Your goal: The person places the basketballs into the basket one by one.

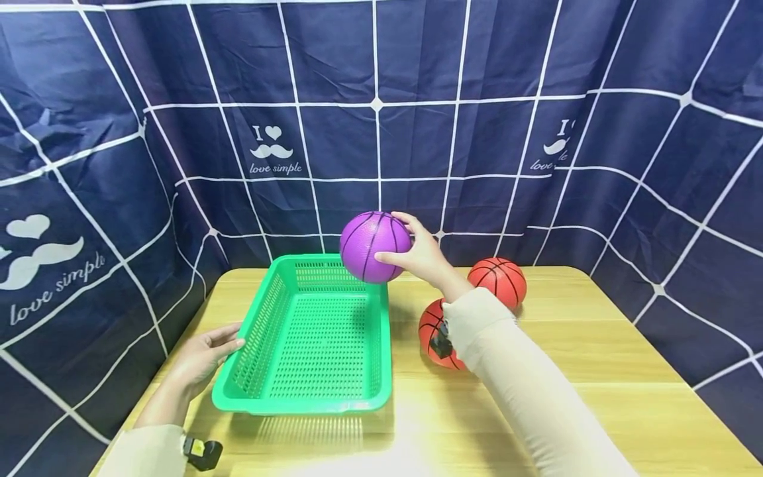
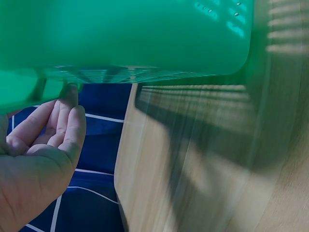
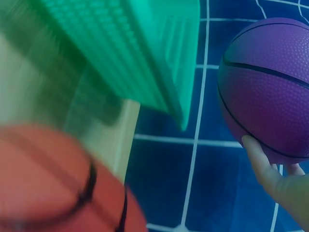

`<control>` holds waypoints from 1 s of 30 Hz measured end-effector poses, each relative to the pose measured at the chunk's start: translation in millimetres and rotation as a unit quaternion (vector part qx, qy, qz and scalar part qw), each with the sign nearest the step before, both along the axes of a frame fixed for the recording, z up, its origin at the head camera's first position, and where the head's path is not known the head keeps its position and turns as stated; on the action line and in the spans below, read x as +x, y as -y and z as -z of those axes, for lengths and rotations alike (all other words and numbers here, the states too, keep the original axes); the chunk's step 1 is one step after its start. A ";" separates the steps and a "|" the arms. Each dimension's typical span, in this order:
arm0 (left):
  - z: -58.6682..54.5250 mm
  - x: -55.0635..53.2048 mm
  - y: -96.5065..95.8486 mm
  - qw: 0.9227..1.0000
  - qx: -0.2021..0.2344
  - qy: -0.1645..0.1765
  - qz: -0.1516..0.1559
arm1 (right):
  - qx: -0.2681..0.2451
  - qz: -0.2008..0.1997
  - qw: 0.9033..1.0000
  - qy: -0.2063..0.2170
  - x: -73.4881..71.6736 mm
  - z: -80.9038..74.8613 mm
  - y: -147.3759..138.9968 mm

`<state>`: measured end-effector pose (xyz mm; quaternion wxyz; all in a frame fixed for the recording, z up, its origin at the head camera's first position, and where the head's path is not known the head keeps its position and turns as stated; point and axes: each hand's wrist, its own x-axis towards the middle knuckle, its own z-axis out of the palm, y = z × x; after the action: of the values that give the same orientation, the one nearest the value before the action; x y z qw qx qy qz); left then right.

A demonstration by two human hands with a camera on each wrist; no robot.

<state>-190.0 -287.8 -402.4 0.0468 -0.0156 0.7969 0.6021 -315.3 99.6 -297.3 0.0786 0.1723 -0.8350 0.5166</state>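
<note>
My right hand [image 1: 422, 255] grips a small purple basketball [image 1: 369, 248] from its right side, thumb on the near face and fingers over the top. The ball is held up at the far right corner of a green plastic basket [image 1: 389, 358]. In the right wrist view the purple basketball [image 3: 270, 92] shows with the thumb against its underside. My left hand [image 1: 203, 354] holds the basket's left rim, thumb over the edge. From the left wrist view, the left hand's fingers [image 2: 67, 121] reach up beneath the rim. The basket's perforated floor is bare.
Two red basketballs lie on the wooden table [image 1: 572, 331] right of the basket: a farther one [image 1: 497, 281] and a nearer one [image 1: 432, 331], partly hidden by my right sleeve. A dark blue curtain [image 1: 417, 146] with white lines surrounds the table's back and sides.
</note>
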 end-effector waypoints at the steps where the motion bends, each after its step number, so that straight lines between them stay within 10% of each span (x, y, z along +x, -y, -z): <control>1: 0.2 -0.1 -0.1 1.000 -0.002 -0.001 -0.001 | -0.002 0.001 1.000 0.002 -0.8 1.1 5.4; 30: 0.5 -0.1 -2.0 1.000 0.006 -0.004 -0.005 | 0.074 0.004 0.996 0.039 6.1 32.8 122.3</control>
<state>-190.0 -285.7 -402.9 0.0408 -0.0169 0.7936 0.6068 -309.2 -22.7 -330.1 0.0353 0.1538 -0.8743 0.4590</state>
